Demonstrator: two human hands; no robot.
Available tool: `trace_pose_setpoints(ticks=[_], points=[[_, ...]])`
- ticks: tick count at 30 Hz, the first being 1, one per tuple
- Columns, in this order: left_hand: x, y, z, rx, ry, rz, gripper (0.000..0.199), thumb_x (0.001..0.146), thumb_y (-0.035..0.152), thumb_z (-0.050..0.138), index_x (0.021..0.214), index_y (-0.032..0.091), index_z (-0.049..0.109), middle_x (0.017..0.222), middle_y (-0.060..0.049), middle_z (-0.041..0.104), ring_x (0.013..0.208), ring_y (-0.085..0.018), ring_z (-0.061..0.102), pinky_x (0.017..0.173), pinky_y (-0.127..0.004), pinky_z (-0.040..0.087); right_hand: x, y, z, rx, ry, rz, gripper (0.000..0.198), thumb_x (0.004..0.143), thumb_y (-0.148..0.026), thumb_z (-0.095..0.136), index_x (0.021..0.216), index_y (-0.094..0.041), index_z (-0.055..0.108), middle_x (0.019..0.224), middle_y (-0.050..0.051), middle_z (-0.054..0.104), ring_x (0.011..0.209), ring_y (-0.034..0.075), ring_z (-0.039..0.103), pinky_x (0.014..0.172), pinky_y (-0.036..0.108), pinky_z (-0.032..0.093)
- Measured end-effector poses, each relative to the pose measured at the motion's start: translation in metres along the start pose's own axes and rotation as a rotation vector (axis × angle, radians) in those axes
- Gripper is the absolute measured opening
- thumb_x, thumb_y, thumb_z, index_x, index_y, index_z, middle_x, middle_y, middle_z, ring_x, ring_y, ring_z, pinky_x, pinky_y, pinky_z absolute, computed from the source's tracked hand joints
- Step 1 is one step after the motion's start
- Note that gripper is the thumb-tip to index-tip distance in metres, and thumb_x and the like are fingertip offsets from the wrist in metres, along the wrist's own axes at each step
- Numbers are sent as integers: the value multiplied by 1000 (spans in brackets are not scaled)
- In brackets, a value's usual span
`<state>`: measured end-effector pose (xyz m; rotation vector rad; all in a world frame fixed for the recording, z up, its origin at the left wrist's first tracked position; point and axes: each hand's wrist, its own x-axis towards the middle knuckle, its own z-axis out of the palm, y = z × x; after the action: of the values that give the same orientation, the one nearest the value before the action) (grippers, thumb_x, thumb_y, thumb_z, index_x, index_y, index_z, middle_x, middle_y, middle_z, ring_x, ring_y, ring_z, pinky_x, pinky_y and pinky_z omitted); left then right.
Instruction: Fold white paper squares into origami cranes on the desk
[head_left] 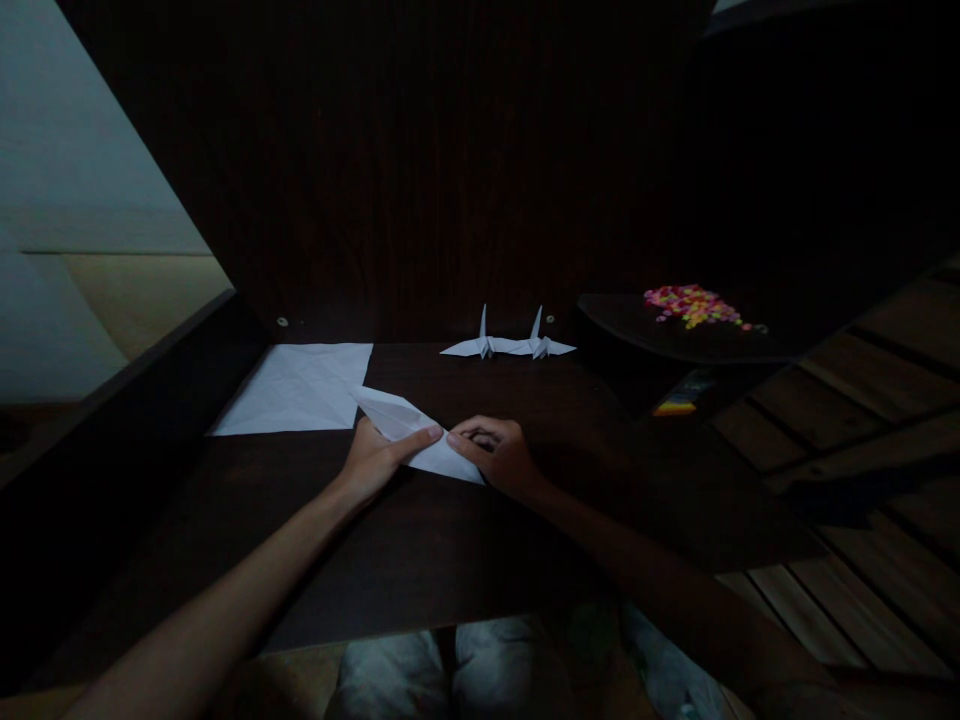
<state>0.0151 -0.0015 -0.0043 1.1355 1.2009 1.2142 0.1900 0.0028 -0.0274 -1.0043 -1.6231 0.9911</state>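
Observation:
A folded sheet of white paper [442, 459] with pointed ends is held between both hands, a little above the dark tabletop. My left hand [379, 455] grips its left part, the thumb lying across the upper face. My right hand [499, 452] pinches the paper near its middle, thumb and curled fingers close to the left thumb. A flat, creased white sheet [292, 388] lies on the table to the left, partly behind the folded piece. Two white paper cranes [510, 346] stand side by side at the back of the table.
The dark wooden table [360, 560] meets a tall back panel [420, 180] and a raised left side board [135, 400]. On a small rounded shelf [630, 325] at the right sits a pile of small colourful pieces [694, 305]. Slatted wood [862, 450] extends beyond.

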Motion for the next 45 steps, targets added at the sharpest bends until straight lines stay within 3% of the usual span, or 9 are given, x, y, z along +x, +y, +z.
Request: trace_pose_setpoints(ticks=[6,14,21,27,35,45], points=[[-1,0,-2,71,-60,13,27,55,29,82,70,14,66,70,-4,68,62,-18,62,54,-25,48,-1,-1,0,-72,11,-95,13,76,-28,64,72,-17,70,70,4,68,64,14,60,57,24,45],[2,-2,-1,15,10,21,28,60,34,80,76,13,71,75,-6,72,67,-19,65,61,-25,50,0,1,-1,-42,-13,-10,13,75,-28,64,69,-17,68,68,4,69,60,14,60,57,25,45],[2,-4,-1,-83,-2,-8,24,60,34,80,61,13,67,63,-3,68,55,-15,61,53,-24,46,-1,0,-1,-34,-12,-3,13,74,-27,65,67,-16,68,66,4,69,58,14,60,56,25,45],[3,-5,1,-228,6,-50,25,59,30,81,62,12,65,63,-2,67,55,-14,60,54,-23,47,-2,-5,-1,-16,-31,-8,13,73,-26,65,67,-16,67,65,4,68,57,13,59,53,24,44],[6,-4,2,-184,80,-75,33,59,40,79,66,10,69,67,-7,70,57,-17,63,57,-26,48,-2,-6,-2,39,-52,-2,14,73,-29,65,67,-16,67,64,3,67,57,13,59,52,23,44],[8,-6,-2,-150,29,-75,29,60,38,80,63,11,69,66,-7,70,59,-16,63,57,-25,49,-2,-5,2,76,-61,48,12,73,-29,67,72,-16,68,71,3,67,63,14,60,57,24,46]])
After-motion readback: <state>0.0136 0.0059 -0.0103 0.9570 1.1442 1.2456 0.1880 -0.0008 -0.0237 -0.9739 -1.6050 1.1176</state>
